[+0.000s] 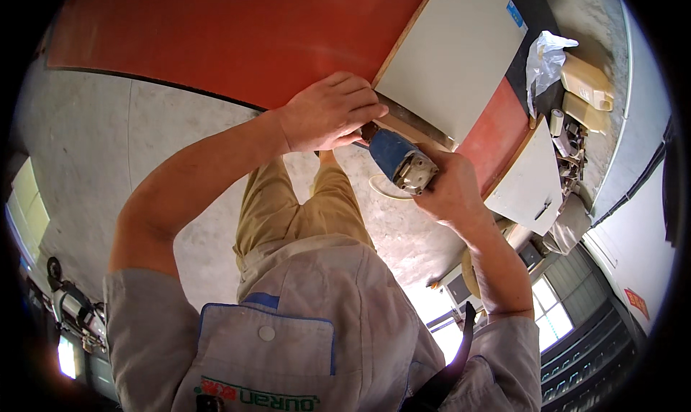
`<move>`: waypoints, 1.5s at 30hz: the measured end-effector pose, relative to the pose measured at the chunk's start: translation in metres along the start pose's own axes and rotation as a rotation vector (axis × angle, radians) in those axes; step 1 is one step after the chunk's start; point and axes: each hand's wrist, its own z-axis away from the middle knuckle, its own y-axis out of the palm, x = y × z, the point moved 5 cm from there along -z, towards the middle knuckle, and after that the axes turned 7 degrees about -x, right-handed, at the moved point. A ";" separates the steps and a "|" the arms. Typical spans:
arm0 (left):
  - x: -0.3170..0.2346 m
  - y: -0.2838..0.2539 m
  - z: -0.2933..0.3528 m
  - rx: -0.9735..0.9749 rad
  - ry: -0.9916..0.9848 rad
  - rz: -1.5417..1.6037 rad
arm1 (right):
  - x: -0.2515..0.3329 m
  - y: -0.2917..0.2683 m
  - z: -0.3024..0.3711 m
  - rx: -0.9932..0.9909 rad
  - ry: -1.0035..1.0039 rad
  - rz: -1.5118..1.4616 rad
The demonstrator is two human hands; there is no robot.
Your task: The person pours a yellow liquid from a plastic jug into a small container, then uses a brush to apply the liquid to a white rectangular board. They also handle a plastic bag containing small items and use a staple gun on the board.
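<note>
My right hand is closed round the near side of a blue handheld power tool with a scuffed pale end cap. The tool lies tilted, its dark nose pointing away to the left, against the near edge of a pale board. My left hand is over the corner where that board meets a red sheet. Its fingers are bent and its thumb and forefinger close about the tool's nose; their contact is partly hidden. A brownish strip runs along the board's near edge.
A second pale board lies to the right, a dark slim object on it. Beyond are plastic jugs, a clear plastic bag and assorted tools. A pale hose or cable loop hangs below the tool. A motorbike stands far left.
</note>
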 end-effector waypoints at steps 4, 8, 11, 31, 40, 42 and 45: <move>-0.001 0.001 0.000 0.001 0.005 -0.031 | 0.002 -0.001 -0.001 -0.017 -0.018 -0.019; -0.004 0.002 0.000 -0.016 0.015 -0.024 | -0.003 0.001 0.001 -0.009 -0.001 0.019; -0.004 0.002 -0.001 -0.021 0.019 -0.021 | -0.003 0.001 0.000 -0.012 -0.011 0.027; -0.007 0.002 -0.001 -0.025 0.029 -0.038 | 0.003 -0.003 -0.005 0.093 0.060 0.140; -0.016 -0.003 -0.006 -0.010 0.030 -0.103 | -0.017 -0.009 0.033 0.019 0.066 0.023; -0.023 -0.008 -0.013 0.042 -0.025 -0.178 | -0.032 -0.016 0.056 -0.046 0.155 -0.053; -0.045 0.006 -0.028 0.046 -0.049 -0.251 | -0.064 -0.016 0.075 -0.102 0.203 -0.070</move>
